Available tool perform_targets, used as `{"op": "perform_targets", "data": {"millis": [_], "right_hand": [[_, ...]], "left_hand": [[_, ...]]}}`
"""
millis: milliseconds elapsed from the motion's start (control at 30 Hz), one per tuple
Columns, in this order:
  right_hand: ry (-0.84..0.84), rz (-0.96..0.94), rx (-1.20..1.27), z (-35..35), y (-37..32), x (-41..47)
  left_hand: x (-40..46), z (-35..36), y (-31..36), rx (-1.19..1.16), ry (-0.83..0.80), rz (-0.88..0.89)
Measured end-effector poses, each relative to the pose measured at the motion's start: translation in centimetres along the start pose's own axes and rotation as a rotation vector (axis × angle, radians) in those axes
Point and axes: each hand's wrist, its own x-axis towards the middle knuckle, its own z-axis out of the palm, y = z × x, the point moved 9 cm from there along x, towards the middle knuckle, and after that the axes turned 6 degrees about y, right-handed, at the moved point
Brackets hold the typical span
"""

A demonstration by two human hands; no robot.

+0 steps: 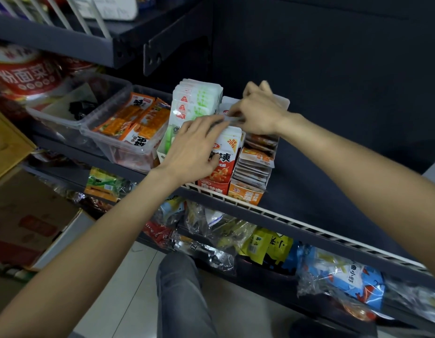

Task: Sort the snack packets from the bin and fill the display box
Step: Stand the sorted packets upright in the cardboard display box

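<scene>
Right now both hands sit over the red-and-white display box (217, 164) on the shelf (309, 181). Your right hand (260, 111) pinches a pale packet (232, 118) at the box's rear; your left hand (194, 147) rests on the front packets, fingers lightly bent, and I can't tell if it grips one or just steadies the row. The clear bin (128, 132) of orange packets (138, 120) sits just left, past the green-and-white packets (194, 101).

To do this step well:
- Hold the row forward with your left hand so a gap opens at the back.
- Drop the packet in upright, label facing front, same orientation as its neighbours.
- Keep it in the red box, not the orange display box (250, 189) touching it on the right.

Hard to read: the pinched packet is motion-blurred, so its print is unclear. Your hands hide how full the box is. The left bin's (72, 111) dark contents can't be identified.
</scene>
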Motion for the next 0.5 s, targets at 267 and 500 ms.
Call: {"op": "perform_targets", "data": {"millis": [267,500], "right_hand": [[-0.034,-0.07,0.0,0.5,-1.7,0.1],[-0.185,0.01,0.17,1.8,-1.2,-0.3]], "left_hand": [[-0.2,-0.3,0.3,0.005,0.033,0.029],[-0.6,-0.2,0.4,0.031,0.033,0.022]]}}
